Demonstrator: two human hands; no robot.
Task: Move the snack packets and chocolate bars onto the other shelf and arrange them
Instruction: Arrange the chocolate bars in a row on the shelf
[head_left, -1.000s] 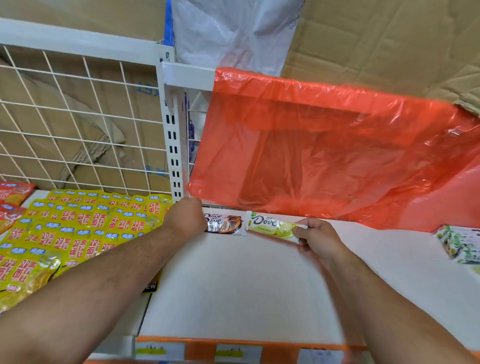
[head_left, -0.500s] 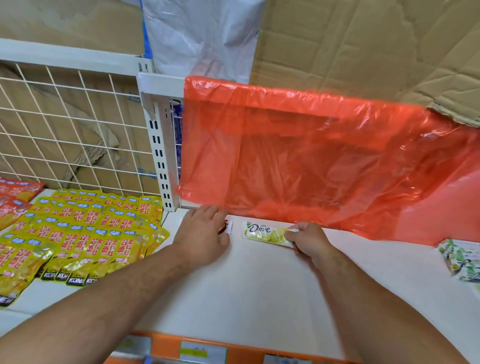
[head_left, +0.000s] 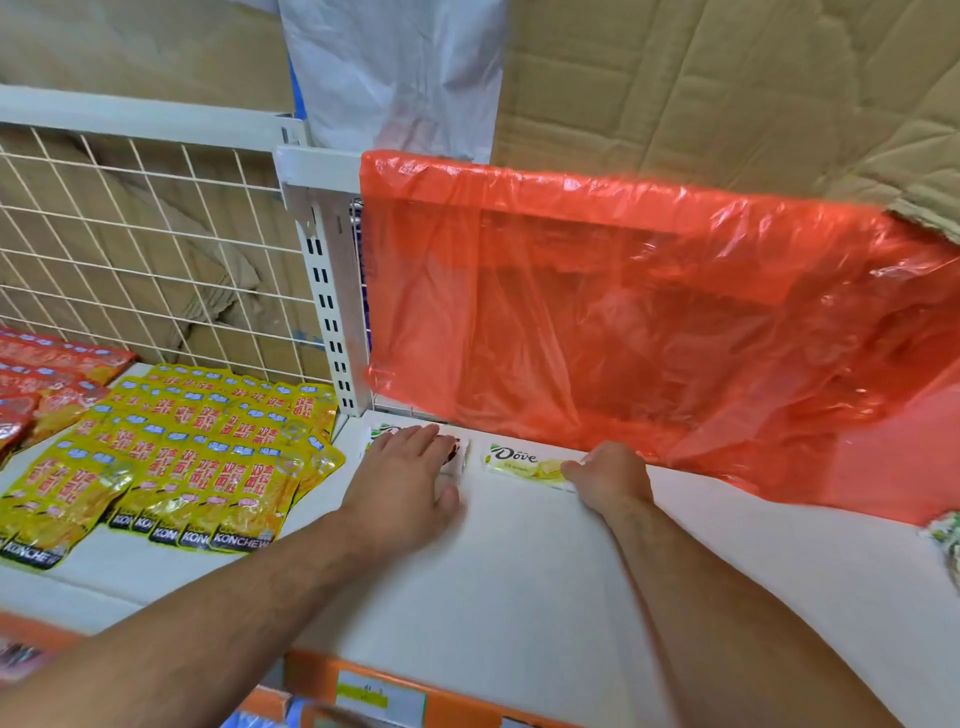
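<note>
- Head view: on the white shelf (head_left: 519, 582), a person's left hand (head_left: 402, 475) lies flat on a dark chocolate bar (head_left: 459, 456). Its grip is wide, the fingers straight and pressing, and only the bar's ends show around them.
- Head view: the right hand (head_left: 610, 478) has a narrow grip, its fingertips pinching the right end of a pale Dove bar (head_left: 522, 462). The two bars lie end to end along the shelf's back edge, just beside each other, under a hanging red plastic sheet (head_left: 623, 322).
- Head view: yellow snack packets (head_left: 182, 457) sit fanned in rows on the neighbouring shelf, left of the slotted upright (head_left: 332, 317).
- The step in hand looks like squaring the row. It would go best with the flat palm sliding the dark bar lightly, so the wrapper does not buckle, until its end meets the shelf's left corner. The pinched bar can then be nudged in to close the gap, labels facing up and long edges parallel to the back.
- Against a second ago: the left hand was then a fist at the dark bar's left end, with the label plainly showing. It now covers the bar, which lies nearer the upright. The pale bar has barely shifted.
</note>
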